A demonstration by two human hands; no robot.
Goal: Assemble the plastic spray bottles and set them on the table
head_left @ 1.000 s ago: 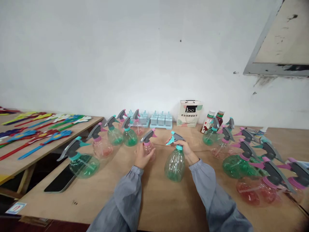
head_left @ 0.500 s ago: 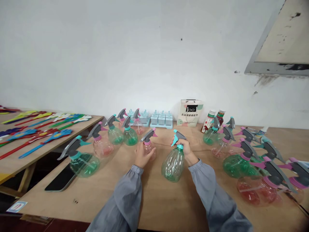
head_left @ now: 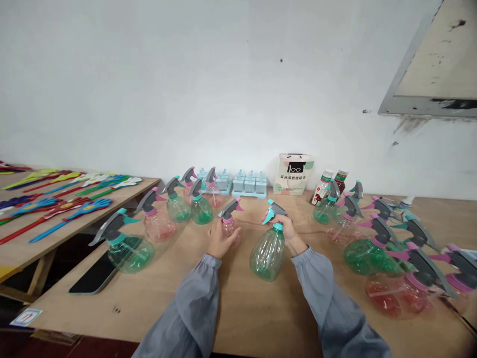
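Note:
My right hand [head_left: 287,229] grips the grey and teal trigger head of a green spray bottle [head_left: 267,253], which leans left on the wooden table [head_left: 246,313]. My left hand [head_left: 219,239] wraps around the body of a small pink spray bottle [head_left: 230,223] with a grey and pink head, standing just left of the green one. Both arms wear grey sleeves.
Several green and pink spray bottles stand at the left [head_left: 128,246] and crowd the right side [head_left: 376,248]. A black phone [head_left: 93,274] lies at the table's left edge. Blue moulds [head_left: 249,185], a paper bag [head_left: 293,174] and two drink bottles [head_left: 323,187] line the wall. Coloured hand clappers [head_left: 67,209] cover a side table.
The green bottle has tipped a little to the left under my right hand. My left hand stays on the pink bottle.

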